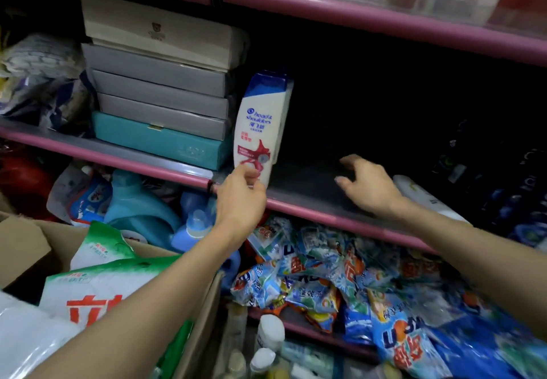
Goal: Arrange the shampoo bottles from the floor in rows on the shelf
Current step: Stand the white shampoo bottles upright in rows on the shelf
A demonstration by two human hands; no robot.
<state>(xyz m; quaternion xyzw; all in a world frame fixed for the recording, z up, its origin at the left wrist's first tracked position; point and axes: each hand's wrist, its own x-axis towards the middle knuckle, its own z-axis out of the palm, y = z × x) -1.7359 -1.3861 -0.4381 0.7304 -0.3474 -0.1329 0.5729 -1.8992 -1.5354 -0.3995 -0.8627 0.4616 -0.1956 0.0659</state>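
Note:
A white shampoo bottle (pixel 260 125) with a blue cap and red swirl stands upright at the front of the middle shelf (pixel 310 205), next to a stack of boxes. My left hand (pixel 241 198) pinches its base. My right hand (pixel 365 184) hovers over the dark shelf surface, fingers loosely spread, holding nothing. Beside its wrist another white bottle (pixel 420 195) lies on its side on the same shelf. Several pale bottles (pixel 268 346) stand low down at the bottom, by the floor.
Stacked grey, beige and teal boxes (pixel 159 91) fill the shelf's left part. Dark bottles (pixel 503 177) stand at its right end. Below are blue detergent jugs (pixel 139 204) and sachet packs (pixel 340 275). A cardboard box (pixel 35 245) with green-white bags sits lower left.

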